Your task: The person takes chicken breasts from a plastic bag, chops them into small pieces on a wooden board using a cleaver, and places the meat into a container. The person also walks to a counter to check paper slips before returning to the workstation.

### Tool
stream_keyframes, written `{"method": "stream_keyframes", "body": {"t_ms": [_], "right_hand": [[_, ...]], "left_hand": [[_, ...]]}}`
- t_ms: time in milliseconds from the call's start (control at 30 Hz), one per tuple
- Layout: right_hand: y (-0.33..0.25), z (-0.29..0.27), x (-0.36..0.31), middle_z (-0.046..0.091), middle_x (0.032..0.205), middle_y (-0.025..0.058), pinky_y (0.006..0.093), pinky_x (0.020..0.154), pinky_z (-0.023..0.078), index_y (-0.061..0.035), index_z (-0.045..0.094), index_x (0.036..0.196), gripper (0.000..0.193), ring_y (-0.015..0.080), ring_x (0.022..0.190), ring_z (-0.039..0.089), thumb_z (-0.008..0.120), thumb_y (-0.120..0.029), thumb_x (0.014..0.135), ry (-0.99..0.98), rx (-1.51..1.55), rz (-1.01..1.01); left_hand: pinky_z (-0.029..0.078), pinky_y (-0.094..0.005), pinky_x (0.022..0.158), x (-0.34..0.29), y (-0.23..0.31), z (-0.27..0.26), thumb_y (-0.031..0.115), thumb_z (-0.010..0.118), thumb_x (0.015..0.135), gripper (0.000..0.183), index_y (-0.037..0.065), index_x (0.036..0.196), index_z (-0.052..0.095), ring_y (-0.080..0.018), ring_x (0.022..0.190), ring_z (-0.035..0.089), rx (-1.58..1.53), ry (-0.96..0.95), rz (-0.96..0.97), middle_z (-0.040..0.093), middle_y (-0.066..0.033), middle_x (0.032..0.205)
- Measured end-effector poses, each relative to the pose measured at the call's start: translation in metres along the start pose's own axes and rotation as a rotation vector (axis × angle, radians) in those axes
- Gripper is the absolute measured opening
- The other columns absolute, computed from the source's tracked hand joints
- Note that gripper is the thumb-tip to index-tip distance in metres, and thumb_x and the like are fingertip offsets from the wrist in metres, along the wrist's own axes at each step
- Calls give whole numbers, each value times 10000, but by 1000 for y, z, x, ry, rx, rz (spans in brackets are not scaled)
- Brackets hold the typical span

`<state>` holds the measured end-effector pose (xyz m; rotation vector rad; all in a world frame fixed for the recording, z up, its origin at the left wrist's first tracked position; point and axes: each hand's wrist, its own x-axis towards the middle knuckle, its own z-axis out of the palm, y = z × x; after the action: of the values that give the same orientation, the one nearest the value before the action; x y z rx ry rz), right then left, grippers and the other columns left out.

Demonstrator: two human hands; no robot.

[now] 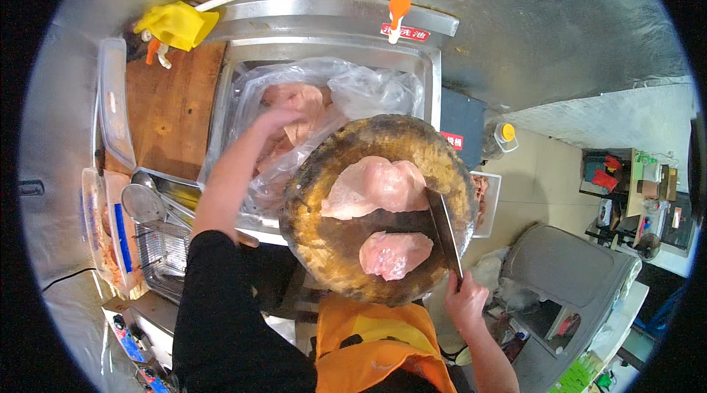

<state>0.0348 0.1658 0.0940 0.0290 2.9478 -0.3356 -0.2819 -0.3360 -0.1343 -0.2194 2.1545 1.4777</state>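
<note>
My right hand (467, 299) is wrapped round the handle of a cleaver (444, 235), whose blade lies over the right side of a round wooden chopping block (309, 246). On the block are a large piece of raw chicken breast (375, 187) near the blade's tip and a smaller piece of raw chicken (396, 255) closer to me. My left hand (278, 116) reaches into a clear plastic bag (375, 95) in the sink. It is at the raw chicken (298, 98) in the bag; its fingers are blurred and cannot be told apart from the meat.
The metal sink (431, 73) lies behind the block, under a tap with an orange handle (398, 7). A wooden board (173, 113) and a wire basket (163, 257) are at the left. A white tray of meat (486, 205) and a grey bin (571, 260) stand at the right.
</note>
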Motion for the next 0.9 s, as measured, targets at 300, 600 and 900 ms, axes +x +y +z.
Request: {"method": "stream_keyframes", "body": {"t_ms": [300, 600, 900], "right_hand": [[6, 2, 4, 585, 550, 168, 492, 460, 473, -61, 546, 744, 289, 400, 486, 607, 703, -200, 943, 43, 37, -39], [-4, 1, 3, 589, 567, 172, 491, 445, 465, -64, 540, 736, 308, 398, 476, 599, 711, -213, 944, 74, -47, -58], [-12, -5, 6, 609, 595, 218, 505, 482, 473, -27, 571, 764, 265, 437, 521, 606, 695, -166, 952, 19, -55, -25]], "left_hand": [[388, -487, 1163, -166, 123, 54, 432, 901, 708, 979, -27, 1445, 448, -354, 1335, 539, 521, -27, 396, 579, -244, 1373], [513, -465, 1007, -54, -74, -39, 322, 765, 880, 577, 0, 1325, 587, -397, 1217, 616, 887, 289, 85, 646, -247, 1297], [544, -450, 965, -42, -137, -58, 213, 899, 676, 655, 34, 1261, 663, -380, 1132, 670, 661, -209, -404, 704, -198, 1225]]}}
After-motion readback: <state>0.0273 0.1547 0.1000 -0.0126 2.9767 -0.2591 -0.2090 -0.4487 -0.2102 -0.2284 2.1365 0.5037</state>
